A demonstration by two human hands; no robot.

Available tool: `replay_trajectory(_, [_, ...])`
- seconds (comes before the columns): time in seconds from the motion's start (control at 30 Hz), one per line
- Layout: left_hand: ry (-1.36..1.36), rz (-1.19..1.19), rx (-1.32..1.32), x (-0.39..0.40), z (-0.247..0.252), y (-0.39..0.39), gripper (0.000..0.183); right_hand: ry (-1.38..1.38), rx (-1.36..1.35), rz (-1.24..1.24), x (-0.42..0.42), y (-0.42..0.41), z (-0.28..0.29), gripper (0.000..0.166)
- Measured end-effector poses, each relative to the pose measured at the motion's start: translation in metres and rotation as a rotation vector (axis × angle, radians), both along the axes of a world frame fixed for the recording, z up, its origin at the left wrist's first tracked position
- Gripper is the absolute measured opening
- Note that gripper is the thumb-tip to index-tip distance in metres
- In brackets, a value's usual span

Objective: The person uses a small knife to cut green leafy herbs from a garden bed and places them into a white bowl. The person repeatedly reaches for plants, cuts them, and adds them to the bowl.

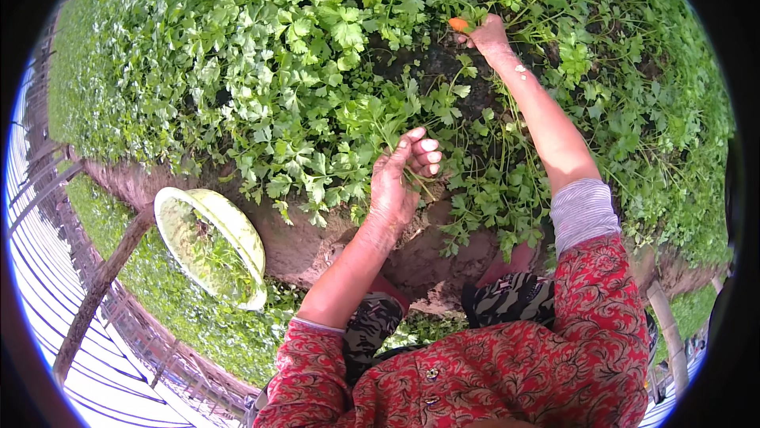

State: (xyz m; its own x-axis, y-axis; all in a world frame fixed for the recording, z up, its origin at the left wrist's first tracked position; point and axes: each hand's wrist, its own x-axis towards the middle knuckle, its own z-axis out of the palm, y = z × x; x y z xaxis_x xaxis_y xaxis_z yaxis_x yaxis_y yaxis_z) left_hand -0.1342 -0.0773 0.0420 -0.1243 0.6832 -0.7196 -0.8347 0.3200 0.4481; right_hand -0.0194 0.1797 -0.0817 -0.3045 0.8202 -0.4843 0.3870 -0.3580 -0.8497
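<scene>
My left hand (401, 175) is closed around the stems of some leafy green plants (380, 119), at the near edge of the planted bed; the stem ends poke out below the palm. Farther out and to the right, my right hand (488, 36) reaches into the plants. It holds a small tool with an orange handle (458, 25); leaves and fingers hide the rest of it. Dark soil (439, 66) shows between the two hands. The leaves are lobed, like celery or parsley.
A pale green plastic basin (255, 238) with loose greens inside stands tilted at the left, beside a wooden post (98, 291). An earthen ridge (285, 244) runs along the bed's near side. Another post (668, 330) stands at the lower right. Dense plants cover the bed on both sides.
</scene>
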Motion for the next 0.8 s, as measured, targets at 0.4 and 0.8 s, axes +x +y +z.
replay_trajectory(0.4, [-0.011, 0.054, -0.019, -0.009, 0.0, -0.008, 0.031, 0.551, -0.104, -0.362, 0.014, -0.029, 0.013, 0.019])
replay_trajectory(0.8, [-0.014, 0.019, -0.044, -0.005, 0.001, -0.004, 0.031, -0.19, 0.341, 0.596, -0.021, -0.014, 0.039, 0.035])
